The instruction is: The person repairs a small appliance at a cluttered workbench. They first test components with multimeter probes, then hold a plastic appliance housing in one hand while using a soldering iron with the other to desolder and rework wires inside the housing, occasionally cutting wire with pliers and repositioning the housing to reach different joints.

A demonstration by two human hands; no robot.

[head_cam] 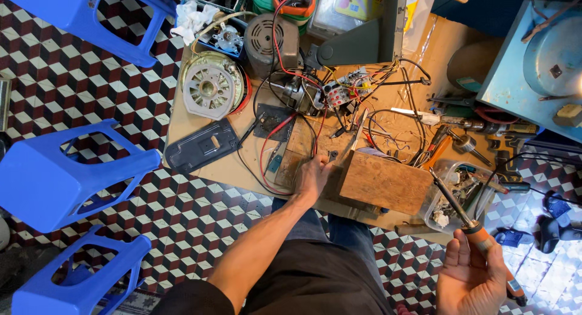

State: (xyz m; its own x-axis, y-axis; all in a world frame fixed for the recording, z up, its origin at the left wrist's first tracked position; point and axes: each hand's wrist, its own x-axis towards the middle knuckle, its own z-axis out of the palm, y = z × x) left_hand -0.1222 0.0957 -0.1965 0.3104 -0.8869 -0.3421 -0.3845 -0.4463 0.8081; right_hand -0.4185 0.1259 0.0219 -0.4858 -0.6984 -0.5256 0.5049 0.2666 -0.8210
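My left hand [314, 177] rests fingers-down on the low wooden work board [200, 175], right beside a wooden block [386, 183], near tangled red and black wires [285, 124]; whether it grips anything is hidden. My right hand [470, 278] is at the lower right, off the board, holding a soldering iron [470, 221] by its orange handle, the dark tip pointing up and left toward the wooden block. A small circuit board with coloured wires [345, 91] lies beyond my left hand.
Three blue plastic stools [54, 182] stand on the patterned tile floor at left. A motor stator [209, 85], a grey motor [270, 39], a dark plate [203, 146], pliers and screwdrivers [442, 142], a clear parts tub [464, 194] and a blue metal stand [533, 54] crowd the area.
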